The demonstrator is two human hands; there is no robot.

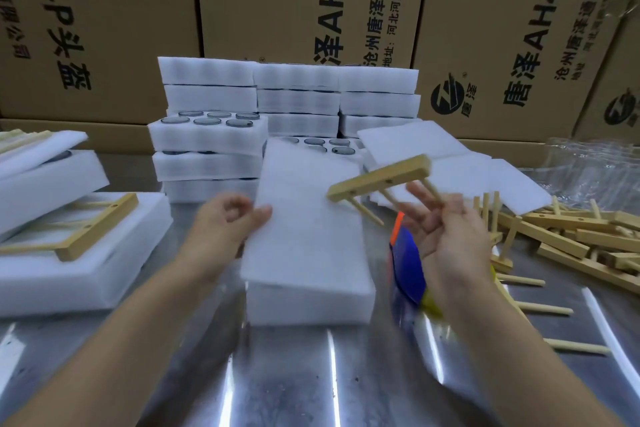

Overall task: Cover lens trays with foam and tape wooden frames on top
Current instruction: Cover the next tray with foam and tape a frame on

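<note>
Foam sheet (308, 218) lies askew on the lens tray (311, 302); your left grip (223, 222) pinches its left edge. Soft, featherlight: handle by the edges. Right grip (446, 229) holds the wooden frame (379, 177) by its thin dowels, above the tray's right side. Likely snappable: support the bar.

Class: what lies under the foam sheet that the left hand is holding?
A white foam tray, front wall showing. Dark round lenses peek beyond the foam sheet; remaining pockets are covered.

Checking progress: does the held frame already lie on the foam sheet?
No, the right hand holds the frame tilted in the air, off the foam sheet.
</note>
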